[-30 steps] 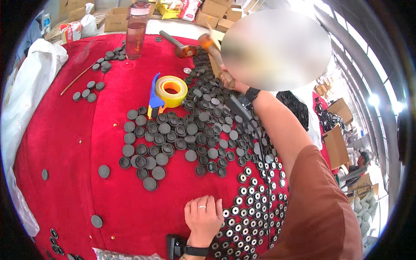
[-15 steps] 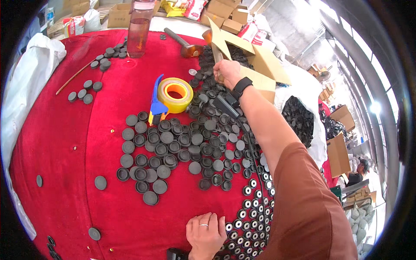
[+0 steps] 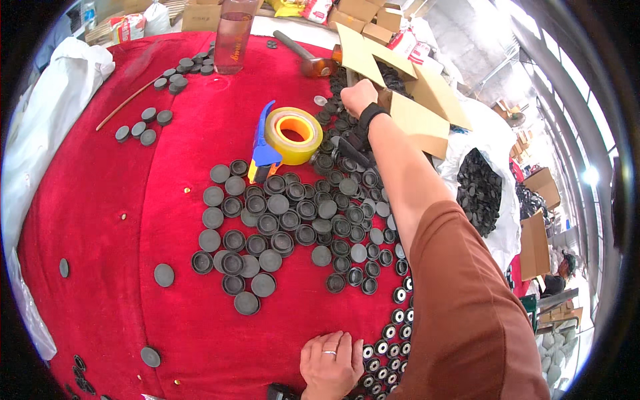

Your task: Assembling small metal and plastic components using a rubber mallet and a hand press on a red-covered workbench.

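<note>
My right hand [image 3: 360, 99] reaches far out beside the open cardboard box [image 3: 419, 127]. Its fingers are wrapped round the handle of a mallet [image 3: 351, 77], whose orange head is partly hidden by a box flap. Below that wrist, black round caps [image 3: 290, 220] spread across the red cloth [image 3: 180, 320]. My left hand [image 3: 331, 363] lies palm down near the front edge, fingers stretched out and holding nothing. Beside it stand rows of black rings with pale metal centres [image 3: 393, 348]. A second mallet [image 3: 319, 67], amber-headed with a dark handle, lies just left of the box.
A yellow tape roll in a blue dispenser [image 3: 291, 136] stands behind the caps. Farther back are a tinted bottle [image 3: 233, 40] and a thin stick [image 3: 127, 103]. A white sack of black parts [image 3: 479, 193] sits right of my arm. White sheeting [image 3: 57, 113] covers the left edge.
The whole view has shifted, so the table's things appear farther right. My right hand is still round the mallet handle, of which less shows. My left hand stays flat on the cloth.
</note>
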The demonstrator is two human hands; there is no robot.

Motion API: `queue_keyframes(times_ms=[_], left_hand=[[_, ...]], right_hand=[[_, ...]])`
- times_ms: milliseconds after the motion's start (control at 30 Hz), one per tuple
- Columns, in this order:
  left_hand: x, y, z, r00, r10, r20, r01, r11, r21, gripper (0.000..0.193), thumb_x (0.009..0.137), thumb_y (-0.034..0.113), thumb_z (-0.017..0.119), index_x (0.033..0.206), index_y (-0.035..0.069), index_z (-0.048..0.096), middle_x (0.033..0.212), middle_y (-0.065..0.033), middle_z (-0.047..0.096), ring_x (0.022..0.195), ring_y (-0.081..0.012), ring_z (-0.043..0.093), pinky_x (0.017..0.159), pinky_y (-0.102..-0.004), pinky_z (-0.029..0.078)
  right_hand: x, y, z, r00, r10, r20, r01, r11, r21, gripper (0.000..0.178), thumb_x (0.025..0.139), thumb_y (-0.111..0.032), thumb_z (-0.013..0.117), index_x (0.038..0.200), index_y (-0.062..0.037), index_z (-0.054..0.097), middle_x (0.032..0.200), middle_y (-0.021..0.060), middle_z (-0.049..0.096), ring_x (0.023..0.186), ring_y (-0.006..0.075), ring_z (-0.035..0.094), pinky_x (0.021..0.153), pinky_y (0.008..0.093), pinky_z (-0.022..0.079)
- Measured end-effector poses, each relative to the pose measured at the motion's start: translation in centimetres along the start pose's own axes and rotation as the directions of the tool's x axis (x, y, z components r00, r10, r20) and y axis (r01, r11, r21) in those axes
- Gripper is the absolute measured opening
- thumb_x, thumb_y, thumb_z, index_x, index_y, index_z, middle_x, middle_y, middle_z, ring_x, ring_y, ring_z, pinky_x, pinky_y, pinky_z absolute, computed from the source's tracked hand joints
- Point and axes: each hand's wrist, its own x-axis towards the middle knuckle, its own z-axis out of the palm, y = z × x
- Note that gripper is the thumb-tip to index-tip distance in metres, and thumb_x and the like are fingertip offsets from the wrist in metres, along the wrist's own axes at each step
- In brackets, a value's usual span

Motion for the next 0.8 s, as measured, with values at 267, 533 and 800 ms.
queue_keyframes(times_ms=[267, 533, 800], left_hand=[[-0.2, -0.2, -0.1, 0.999, -0.031, 0.011, 0.031, 0.998, -0.056, 0.022, 0.079, 0.017, 0.073, 0.093, 0.002, 0.064, 0.096, -0.0098, 0.062, 0.086, -0.0288, 0.061, 0.077, -0.0398, 0.049], [0.0, 0.0, 0.2, 0.999, -0.038, 0.028, 0.04, 0.998, -0.047, 0.023, 0.078, 0.016, 0.074, 0.094, 0.004, 0.063, 0.096, -0.0086, 0.062, 0.086, -0.028, 0.061, 0.076, -0.0398, 0.047], [0.1, 0.1, 0.2, 0.997, -0.042, 0.061, 0.044, 0.999, -0.027, 0.021, 0.077, 0.017, 0.074, 0.093, 0.005, 0.064, 0.095, -0.0073, 0.062, 0.085, -0.0269, 0.061, 0.075, -0.0391, 0.046]], right_hand=[[-0.1, -2.2, 1.4, 0.999, 0.039, 0.0, -0.039, 0.997, -0.063, 0.031, 0.079, -0.017, 0.064, 0.1, 0.0044, 0.067, 0.109, 0.0262, 0.065, 0.107, 0.0349, 0.064, 0.094, 0.0394, 0.05], [8.7, 3.9, 6.4, 0.659, -0.704, 0.264, 0.752, 0.621, -0.222, 0.011, 0.079, -0.015, 0.062, 0.078, -0.0037, 0.063, 0.069, 0.0191, 0.061, 0.065, 0.0307, 0.064, 0.059, 0.0414, 0.052], [1.4, 2.0, 4.8, 0.853, -0.428, 0.298, 0.369, 0.9, 0.234, 0.011, 0.074, -0.012, 0.062, 0.073, -0.0023, 0.067, 0.067, 0.0165, 0.067, 0.07, 0.0269, 0.07, 0.064, 0.0419, 0.055]])
